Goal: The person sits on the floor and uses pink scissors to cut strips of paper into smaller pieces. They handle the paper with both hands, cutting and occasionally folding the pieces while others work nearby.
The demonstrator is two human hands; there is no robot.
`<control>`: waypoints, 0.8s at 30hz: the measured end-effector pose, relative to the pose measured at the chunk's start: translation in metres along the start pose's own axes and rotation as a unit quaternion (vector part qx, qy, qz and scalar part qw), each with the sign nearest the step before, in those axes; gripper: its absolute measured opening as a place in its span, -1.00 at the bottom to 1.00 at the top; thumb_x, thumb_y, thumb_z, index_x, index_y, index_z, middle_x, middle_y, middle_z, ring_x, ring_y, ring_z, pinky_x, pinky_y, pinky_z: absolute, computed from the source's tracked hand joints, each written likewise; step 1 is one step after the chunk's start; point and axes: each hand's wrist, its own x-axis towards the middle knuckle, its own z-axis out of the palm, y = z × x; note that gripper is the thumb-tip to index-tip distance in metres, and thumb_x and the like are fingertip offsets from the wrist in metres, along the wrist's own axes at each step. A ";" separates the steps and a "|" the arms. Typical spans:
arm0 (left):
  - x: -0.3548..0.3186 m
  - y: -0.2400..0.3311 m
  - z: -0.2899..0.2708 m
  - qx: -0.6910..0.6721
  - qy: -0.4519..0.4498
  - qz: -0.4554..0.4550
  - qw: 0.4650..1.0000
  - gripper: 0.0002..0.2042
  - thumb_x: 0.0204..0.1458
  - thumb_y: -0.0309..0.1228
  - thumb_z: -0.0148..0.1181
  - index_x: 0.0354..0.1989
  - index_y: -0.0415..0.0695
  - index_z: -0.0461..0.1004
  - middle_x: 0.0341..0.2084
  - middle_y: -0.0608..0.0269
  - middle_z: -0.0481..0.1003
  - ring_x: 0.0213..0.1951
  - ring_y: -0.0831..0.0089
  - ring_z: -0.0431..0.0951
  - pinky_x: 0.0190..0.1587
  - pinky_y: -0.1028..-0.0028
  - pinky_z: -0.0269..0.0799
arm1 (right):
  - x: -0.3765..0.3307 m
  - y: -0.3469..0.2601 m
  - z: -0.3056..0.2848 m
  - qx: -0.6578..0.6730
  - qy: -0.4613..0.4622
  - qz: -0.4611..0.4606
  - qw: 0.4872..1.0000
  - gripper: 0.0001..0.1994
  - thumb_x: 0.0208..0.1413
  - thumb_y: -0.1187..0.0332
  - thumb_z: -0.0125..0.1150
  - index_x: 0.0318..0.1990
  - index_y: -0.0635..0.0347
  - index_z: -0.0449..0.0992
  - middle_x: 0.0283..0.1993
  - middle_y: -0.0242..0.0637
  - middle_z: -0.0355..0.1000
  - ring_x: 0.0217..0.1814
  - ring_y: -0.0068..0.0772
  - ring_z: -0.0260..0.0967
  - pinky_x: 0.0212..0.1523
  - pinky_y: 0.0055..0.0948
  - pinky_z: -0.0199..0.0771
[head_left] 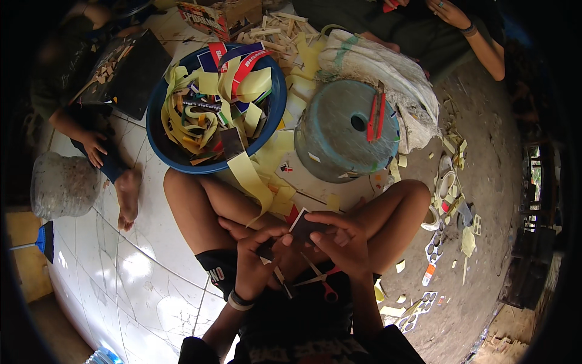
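Observation:
My left hand (256,255) and my right hand (344,241) meet above my lap. Between them is a small dark flat piece (303,229) with a pale edge, like card or stiff sheet. The right hand pinches it between thumb and fingers. The left fingers close on its near-left side, partly hiding it. Below the hands, scissors (329,292) with red handles lie across my lap, blades spread. A thin pale strip (281,280) hangs under the left hand; its kind is unclear.
Ahead stands a blue basin (282,115) heaped with yellow and printed strips. Right of it, a grey upturned tub (327,145) bears a red-handled tool (377,115) beside a white sack (388,67). Scraps (429,273) litter the right floor. Other people sit at far left and far right.

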 end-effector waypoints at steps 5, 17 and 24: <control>0.002 0.007 0.002 0.017 -0.011 0.041 0.999 -0.84 0.17 -0.60 0.37 -0.09 -0.28 0.68 -0.23 0.21 0.71 -0.15 0.53 0.66 0.00 0.52 0.53 | 0.006 0.008 0.003 -0.044 0.015 -0.071 0.996 -0.73 0.20 0.67 0.33 0.05 0.41 0.62 -0.09 -0.26 0.62 -0.11 -0.64 0.55 -0.09 -0.64 0.54; 0.004 0.011 0.010 0.104 0.032 0.127 0.986 -0.93 0.15 -0.62 0.37 -0.23 -0.30 0.63 -0.40 0.26 0.59 -0.34 0.56 0.49 -0.18 0.53 0.36 | 0.004 0.001 0.007 -0.086 -0.002 -0.121 0.989 -0.75 0.18 0.68 0.34 0.01 0.38 0.61 -0.11 -0.28 0.62 -0.06 -0.64 0.54 -0.07 -0.64 0.53; 0.003 0.009 0.011 0.107 0.046 0.133 0.984 -0.91 0.18 -0.59 0.37 -0.21 -0.33 0.59 -0.36 0.22 0.62 -0.29 0.52 0.53 -0.09 0.54 0.39 | 0.004 0.003 0.012 -0.092 0.028 -0.117 0.988 -0.77 0.17 0.68 0.35 -0.02 0.37 0.63 -0.12 -0.29 0.62 -0.08 -0.65 0.54 -0.10 -0.66 0.52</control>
